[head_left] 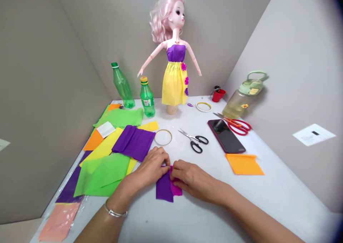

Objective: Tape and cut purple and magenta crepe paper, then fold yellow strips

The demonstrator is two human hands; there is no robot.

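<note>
A purple cloth piece lies on the counter directly before the person, a magenta piece along its right edge. The left hand, fingers curled nearly closed, pinches the purple cloth piece near its top; the right hand, also drawn in, grips the magenta piece between thumb and fingers. Farther back lie black-handled scissors and a phone. Behind them, a doll stands upright in a yellow skirt.
</note>
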